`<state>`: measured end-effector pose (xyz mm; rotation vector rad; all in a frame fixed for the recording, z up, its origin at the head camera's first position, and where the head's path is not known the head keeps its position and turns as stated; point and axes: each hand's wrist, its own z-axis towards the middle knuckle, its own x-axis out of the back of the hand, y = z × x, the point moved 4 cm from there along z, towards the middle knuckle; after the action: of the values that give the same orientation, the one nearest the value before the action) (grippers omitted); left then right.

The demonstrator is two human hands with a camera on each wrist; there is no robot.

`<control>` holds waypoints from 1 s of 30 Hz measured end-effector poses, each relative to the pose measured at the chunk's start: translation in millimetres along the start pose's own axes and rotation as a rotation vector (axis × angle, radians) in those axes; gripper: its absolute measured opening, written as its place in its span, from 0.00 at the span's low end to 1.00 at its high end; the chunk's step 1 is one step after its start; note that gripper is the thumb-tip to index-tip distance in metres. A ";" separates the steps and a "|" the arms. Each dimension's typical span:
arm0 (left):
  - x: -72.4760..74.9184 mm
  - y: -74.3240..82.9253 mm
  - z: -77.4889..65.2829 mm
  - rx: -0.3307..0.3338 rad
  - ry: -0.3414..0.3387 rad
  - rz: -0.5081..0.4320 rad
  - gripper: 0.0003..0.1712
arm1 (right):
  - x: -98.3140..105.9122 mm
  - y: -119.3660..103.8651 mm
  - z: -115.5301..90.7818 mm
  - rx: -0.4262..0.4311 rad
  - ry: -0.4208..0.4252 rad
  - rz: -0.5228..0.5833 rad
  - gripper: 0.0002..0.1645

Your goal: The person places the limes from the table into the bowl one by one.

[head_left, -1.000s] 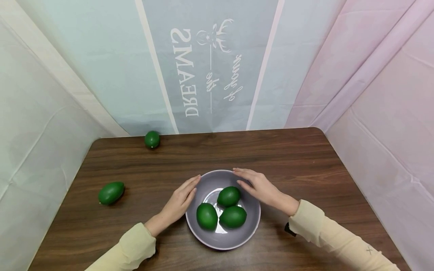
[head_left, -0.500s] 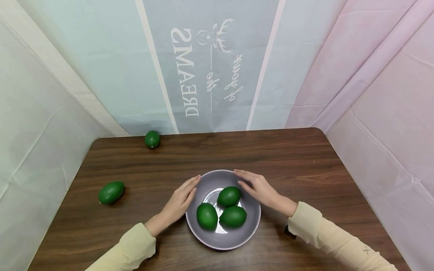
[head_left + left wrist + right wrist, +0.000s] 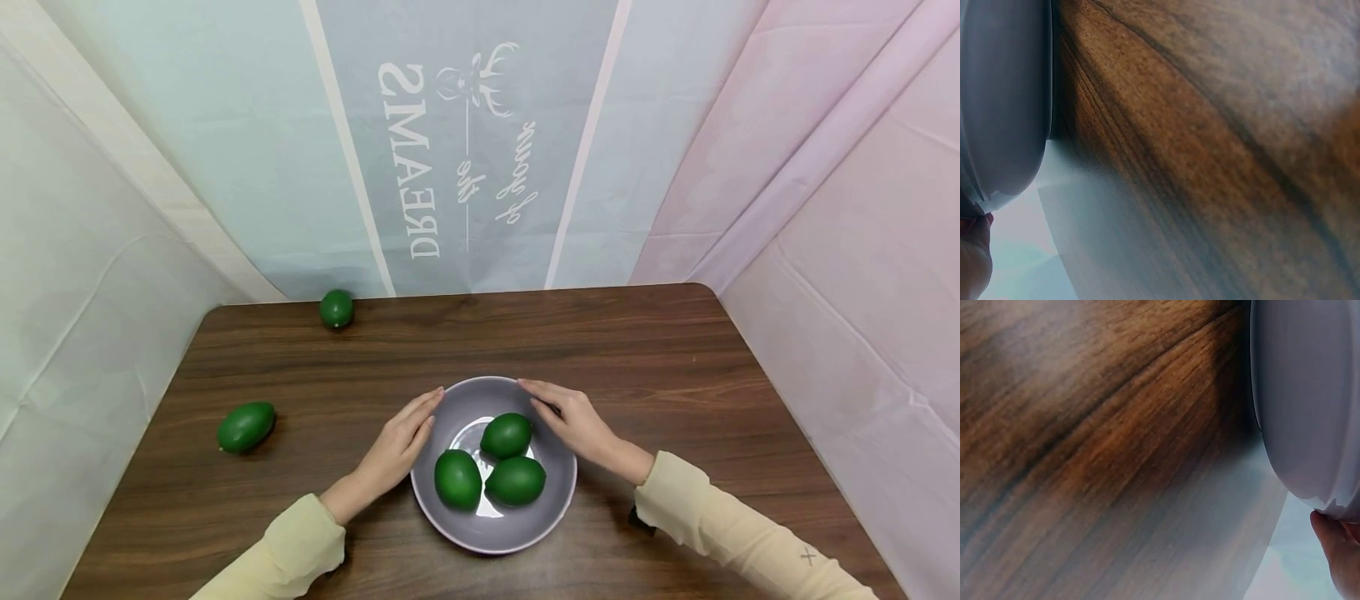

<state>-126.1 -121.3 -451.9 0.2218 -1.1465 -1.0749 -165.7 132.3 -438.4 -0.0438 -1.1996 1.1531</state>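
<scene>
A round grey-purple bowl [image 3: 498,533] stands on the wooden table in the head view, holding three green limes [image 3: 516,481]. My left hand [image 3: 395,448] lies along the bowl's left side, fingers straight and fingertips at the rim. On the far right side, my right hand [image 3: 583,425] rests its extended fingers at the rim, with the thumb nearer the limes. The left wrist view shows the bowl's outer wall [image 3: 1004,94] and a bit of the hand [image 3: 974,259] against it. Likewise, the right wrist view has the wall [image 3: 1310,394] with fingers [image 3: 1338,553] touching its lower edge.
Two more limes lie outside the bowl: one lime [image 3: 247,427] on the left of the table [image 3: 637,333], another lime [image 3: 337,309] by the back edge. Hanging cloth [image 3: 480,167] with printed lettering closes off the back, and pale sheets [image 3: 862,275] line both sides.
My right hand has shifted slightly toward me, its fingers closer along the bowl's rim. The left hand, bowl and limes have stayed in place.
</scene>
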 end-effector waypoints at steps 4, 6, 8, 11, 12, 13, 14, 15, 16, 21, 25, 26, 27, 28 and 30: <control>0.0 0.3 -0.3 0.003 0.005 0.004 0.22 | -0.1 0.7 -0.9 -0.017 0.018 0.021 0.21; 0.2 0.5 -0.5 0.003 0.008 0.003 0.22 | -0.2 0.8 -1.2 -0.027 0.025 0.030 0.21; 0.2 0.3 -0.5 0.001 0.009 0.006 0.22 | -0.4 0.9 -1.4 -0.036 0.033 0.033 0.21; 0.5 -0.3 -0.7 -0.002 0.009 0.017 0.22 | -0.7 1.1 -1.3 -0.044 0.041 0.033 0.20; 0.7 -0.5 -0.8 -0.004 0.008 0.024 0.22 | -0.8 0.9 -1.2 -0.045 0.043 0.033 0.20; 0.8 -0.5 -1.0 -0.007 0.007 0.032 0.22 | -0.9 0.8 -1.2 -0.044 0.045 0.032 0.20; 1.0 -0.3 -1.2 -0.011 0.007 0.039 0.22 | -0.9 0.7 -1.2 -0.043 0.047 0.034 0.20; 1.4 -0.2 -1.4 -0.013 0.007 0.045 0.22 | -1.0 0.8 -1.3 -0.043 0.050 0.035 0.20; 1.7 -0.2 -1.6 -0.013 0.004 0.049 0.22 | -1.2 0.6 -1.5 -0.042 0.052 0.034 0.20; 2.6 -0.6 -2.5 -0.023 0.003 0.063 0.21 | -0.7 -0.9 -2.7 -0.025 0.069 0.032 0.21; 3.4 -1.2 -2.2 -0.045 0.015 0.079 0.21 | -0.7 -1.8 -3.1 -0.002 0.083 0.018 0.22; 3.8 -1.5 -2.0 -0.046 0.014 0.082 0.21 | -1.1 -1.7 -3.2 0.003 0.086 0.012 0.23; 4.3 -1.6 -1.7 -0.051 0.015 0.087 0.21 | -1.2 -1.6 -3.2 0.006 0.088 0.008 0.23; 5.1 -1.7 -1.3 -0.052 0.015 0.089 0.20 | -1.6 -1.4 -3.2 0.010 0.089 0.003 0.23; 7.1 -1.9 -0.7 -0.054 0.015 0.095 0.20 | -1.8 -1.3 -3.2 0.013 0.090 -0.004 0.23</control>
<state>-126.6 -128.0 -449.1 0.1313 -1.1023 -1.0169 -162.3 132.0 -440.2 -0.0824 -1.1125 1.1437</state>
